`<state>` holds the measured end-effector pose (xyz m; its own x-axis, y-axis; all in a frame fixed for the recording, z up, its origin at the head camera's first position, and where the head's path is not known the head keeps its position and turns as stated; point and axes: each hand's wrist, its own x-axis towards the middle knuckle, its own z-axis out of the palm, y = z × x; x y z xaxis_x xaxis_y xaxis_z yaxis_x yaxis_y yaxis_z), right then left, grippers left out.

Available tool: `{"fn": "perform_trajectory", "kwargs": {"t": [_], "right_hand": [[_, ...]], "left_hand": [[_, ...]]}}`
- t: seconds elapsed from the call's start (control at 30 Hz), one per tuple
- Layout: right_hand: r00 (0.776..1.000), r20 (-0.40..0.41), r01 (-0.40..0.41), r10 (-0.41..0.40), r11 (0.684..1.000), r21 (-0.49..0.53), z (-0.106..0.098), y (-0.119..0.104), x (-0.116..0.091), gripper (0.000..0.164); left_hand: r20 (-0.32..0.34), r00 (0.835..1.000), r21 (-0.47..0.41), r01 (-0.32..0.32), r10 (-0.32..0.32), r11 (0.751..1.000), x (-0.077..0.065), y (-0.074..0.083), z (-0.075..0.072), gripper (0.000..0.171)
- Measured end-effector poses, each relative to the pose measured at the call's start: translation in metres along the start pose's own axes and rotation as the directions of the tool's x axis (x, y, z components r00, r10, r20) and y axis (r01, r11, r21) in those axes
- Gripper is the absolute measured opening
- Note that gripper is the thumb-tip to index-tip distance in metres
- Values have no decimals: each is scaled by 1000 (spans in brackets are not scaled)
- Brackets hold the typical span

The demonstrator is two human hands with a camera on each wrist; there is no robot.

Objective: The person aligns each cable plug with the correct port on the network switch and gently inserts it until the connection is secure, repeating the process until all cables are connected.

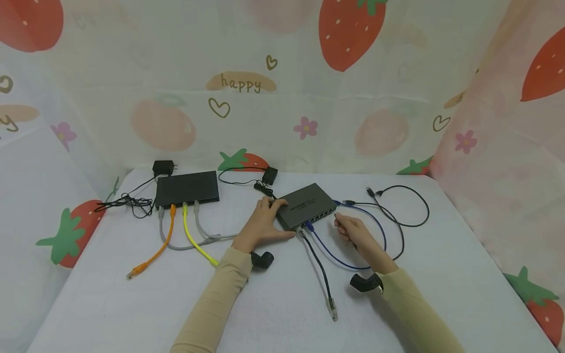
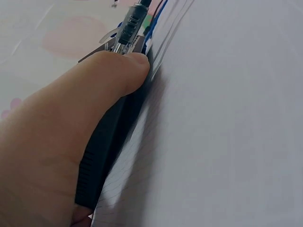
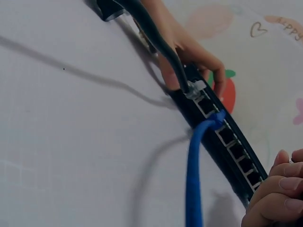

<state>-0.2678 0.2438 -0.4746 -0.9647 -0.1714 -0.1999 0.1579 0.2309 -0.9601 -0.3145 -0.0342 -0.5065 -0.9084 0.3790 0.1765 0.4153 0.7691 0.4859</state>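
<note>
My left hand grips the left end of a dark grey Netgear network switch, thumb along its port side and fingers at the back edge. A black cable's clear plug sits in an end port just beyond the left thumb. Beside it, a blue network cable runs from another port; several ports to its right are vacant. My right hand is by the switch's right front corner, its fingers curled, with nothing visible in them. In the right wrist view it overlaps the switch's end; contact is unclear.
A second black box at left carries orange, yellow and grey cables. Power adapters lie at the back. A black cable loops at right. The black cable's free plug points toward the front.
</note>
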Motion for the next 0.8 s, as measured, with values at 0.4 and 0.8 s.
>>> {"fn": "perform_trajectory", "kwargs": {"t": [0.4, 0.8], "right_hand": [[998, 59, -5, 6, 1000, -21, 13, 5, 7, 41], [995, 97, -8, 13, 999, -46, 21, 6, 13, 39]], "left_hand": [[1, 1000, 7, -1, 1, 1000, 0, -1, 0, 89], [-2, 1000, 23, -6, 6, 1000, -1, 0, -1, 89]]}}
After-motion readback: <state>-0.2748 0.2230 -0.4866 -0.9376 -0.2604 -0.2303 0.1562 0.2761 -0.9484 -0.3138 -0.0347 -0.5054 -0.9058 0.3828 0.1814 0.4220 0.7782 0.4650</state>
